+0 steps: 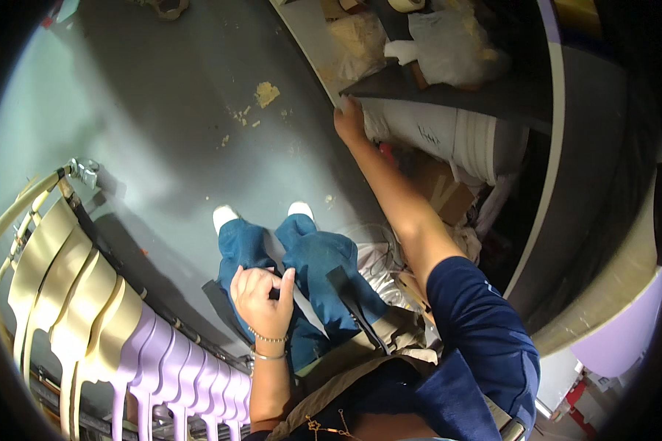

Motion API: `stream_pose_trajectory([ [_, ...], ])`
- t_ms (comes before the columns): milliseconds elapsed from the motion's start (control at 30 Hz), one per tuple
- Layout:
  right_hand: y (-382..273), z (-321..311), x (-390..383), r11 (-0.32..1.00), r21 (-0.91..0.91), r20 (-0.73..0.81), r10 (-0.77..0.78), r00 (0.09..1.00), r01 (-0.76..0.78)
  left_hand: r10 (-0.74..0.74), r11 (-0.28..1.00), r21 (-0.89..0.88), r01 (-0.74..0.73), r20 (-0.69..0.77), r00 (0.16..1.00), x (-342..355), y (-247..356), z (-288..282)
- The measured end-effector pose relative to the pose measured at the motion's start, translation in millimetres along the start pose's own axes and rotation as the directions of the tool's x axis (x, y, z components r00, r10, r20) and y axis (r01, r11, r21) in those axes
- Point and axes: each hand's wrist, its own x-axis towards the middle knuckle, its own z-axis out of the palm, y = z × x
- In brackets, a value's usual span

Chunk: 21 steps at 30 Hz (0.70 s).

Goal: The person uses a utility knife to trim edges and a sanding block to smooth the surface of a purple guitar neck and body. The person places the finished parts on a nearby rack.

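Under the dark shelf: the right hand (349, 117) reaches far forward and up, arm fully stretched, and its fingertips meet the front edge of the dark grey shelf board (449, 94); whether the fingers close on anything there I cannot tell.
Right arm: bare forearm, with a dark blue short sleeve (478, 323) at the shoulder.
On the shelf: a crumpled white plastic bag (449, 44) and a yellowish lumpy bundle (357, 40) lie above the right hand.
Below the shelf: a fat white roll of sheet material (463, 132) sits just beside the right hand, with brown cardboard boxes (445, 187) lower down and to the right.
Left hand: the left hand (261, 294) hovers near the body, over the thighs, fingers curled loosely with thumb and forefinger close together, holding nothing that shows; thin bracelets (268, 345) circle the wrist.
Legs: blue jeans (309, 264) and white shoe tips (224, 214) stand on the grey concrete floor (162, 132).
Lower left: a rack of curved moulded panels, beige ones (59, 279) then lilac ones (176, 367), runs in a row well apart from both hands.
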Motion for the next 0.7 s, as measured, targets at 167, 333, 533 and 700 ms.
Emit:
stream_pose_trajectory([
  [167,-33.9,28.2,91.3,0.889,0.028,-0.050,0.457,0.888,-0.456,0.052,0.998,0.020,-0.051,-0.044,0.998,24.5,-7.3,-3.2],
  [333,18.9,32.0,145.3,0.856,-0.460,0.376,0.429,0.821,-0.237,0.091,0.995,0.046,-0.089,-0.050,0.995,39.3,-11.4,-4.8],
  [533,75.7,92.2,202.4,0.706,-0.688,0.353,0.527,0.773,-0.167,0.077,0.995,0.073,-0.071,-0.083,0.994,44.1,-14.3,-1.0],
  [700,140.9,74.3,199.5,0.740,-0.612,0.185,0.475,0.860,-0.278,0.100,0.994,0.052,-0.097,-0.040,0.994,44.7,-18.7,-5.4],
])
